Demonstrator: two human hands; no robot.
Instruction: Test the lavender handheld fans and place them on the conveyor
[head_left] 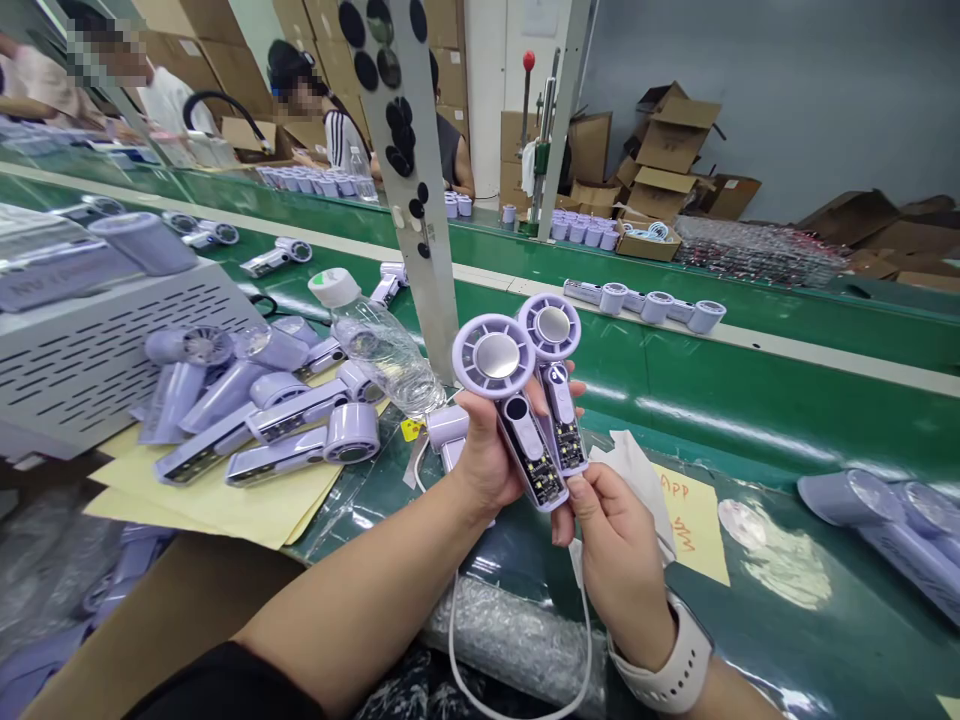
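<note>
Two lilac handheld fans with round heads and bare circuit boards in their handles are held up at the centre. My left hand (487,460) is closed around both, the front fan (496,356) overlapping the rear fan (553,325). A small round display glows on the rear fan's handle. My right hand (619,545) pinches at the rear fan's bottom end, with a white cable (589,630) running up into its fingers. The cable's tip is hidden, so I cannot tell whether it is plugged in. Another lilac fan (448,428) lies behind my left wrist.
Several lilac fans (300,410) lie on yellow paper (300,510) at left, beside a slotted grey metal box (135,350). A plastic bottle (390,350) leans by a metal post (420,220). More fans (885,510) lie right. Across the green conveyor (787,390), people work.
</note>
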